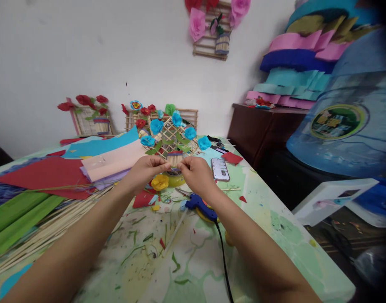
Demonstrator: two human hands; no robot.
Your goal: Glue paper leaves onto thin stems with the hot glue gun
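Note:
My left hand (pixel 149 167) and my right hand (pixel 197 172) are raised close together, thumbs and fingertips pinched. Something thin and pale seems to run between the fingertips, too small to make out. Just behind them is a small basket of short sticks (pixel 175 159) with a red top edge and a dark band. It sits low on a lattice of thin sticks (pixel 170 135) decorated with blue paper flowers (pixel 157 126) and green leaves. A yellow paper flower (pixel 160 182) lies below my left hand. Under my right wrist is a blue glue gun (pixel 201 206) with a black cord.
A phone (pixel 220 169) lies to the right. On the left are red paper (pixel 51 174), green crepe paper (pixel 22 219) and a bundle of thin sticks (pixel 63 221). A big water bottle (pixel 341 113) stands beyond the table's right edge. Scraps litter the tabletop (pixel 205 261).

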